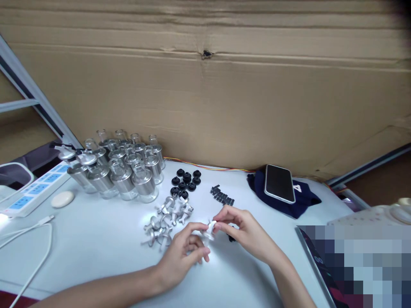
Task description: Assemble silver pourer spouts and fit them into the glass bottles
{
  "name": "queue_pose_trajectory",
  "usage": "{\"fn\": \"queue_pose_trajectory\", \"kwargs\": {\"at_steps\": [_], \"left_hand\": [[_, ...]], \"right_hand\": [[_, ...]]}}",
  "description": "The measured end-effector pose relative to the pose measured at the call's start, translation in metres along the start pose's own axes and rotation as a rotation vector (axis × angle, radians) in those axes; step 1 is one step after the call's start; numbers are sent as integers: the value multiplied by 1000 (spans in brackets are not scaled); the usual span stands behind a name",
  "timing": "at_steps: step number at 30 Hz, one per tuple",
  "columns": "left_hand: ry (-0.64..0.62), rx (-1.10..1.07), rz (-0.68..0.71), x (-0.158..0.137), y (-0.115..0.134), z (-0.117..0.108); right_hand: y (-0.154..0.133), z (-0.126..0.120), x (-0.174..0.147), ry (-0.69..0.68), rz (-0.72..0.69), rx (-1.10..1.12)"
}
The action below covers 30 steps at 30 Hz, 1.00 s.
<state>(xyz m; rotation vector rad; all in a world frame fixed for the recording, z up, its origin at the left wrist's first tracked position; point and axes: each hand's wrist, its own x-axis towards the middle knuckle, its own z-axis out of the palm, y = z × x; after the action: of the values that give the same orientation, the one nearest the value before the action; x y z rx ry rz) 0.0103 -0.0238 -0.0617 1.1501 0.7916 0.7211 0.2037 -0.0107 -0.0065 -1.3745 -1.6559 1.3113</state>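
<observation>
Pinched between both hands is one small silver cap [210,229], held just above the white table [96,244]. Left hand [186,252] curls palm-in; right hand [244,231] bends its fingertips onto it. Nearby: roughly ten loose caps [165,216], nine black stoppers [185,182], about fifteen glass bottles [125,169].

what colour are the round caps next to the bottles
Black, seen in the head view: the caps sit clustered right of the bottles.
</observation>
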Motion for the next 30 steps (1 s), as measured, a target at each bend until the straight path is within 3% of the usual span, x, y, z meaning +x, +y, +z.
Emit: {"fn": "queue_pose_trajectory", "kwargs": {"at_steps": [7, 11, 15, 30], "left_hand": [[53, 14, 1, -1, -2, 0], [48, 41, -10, -1, -1, 0], [49, 50, -7, -1, 1, 0], [6, 83, -6, -4, 2, -1]], "right_hand": [[13, -31, -3, 248, 22, -387], [25, -51, -8, 121, 174, -471], [33, -52, -9, 0, 270, -420], [43, -48, -5, 46, 277, -376]]}}
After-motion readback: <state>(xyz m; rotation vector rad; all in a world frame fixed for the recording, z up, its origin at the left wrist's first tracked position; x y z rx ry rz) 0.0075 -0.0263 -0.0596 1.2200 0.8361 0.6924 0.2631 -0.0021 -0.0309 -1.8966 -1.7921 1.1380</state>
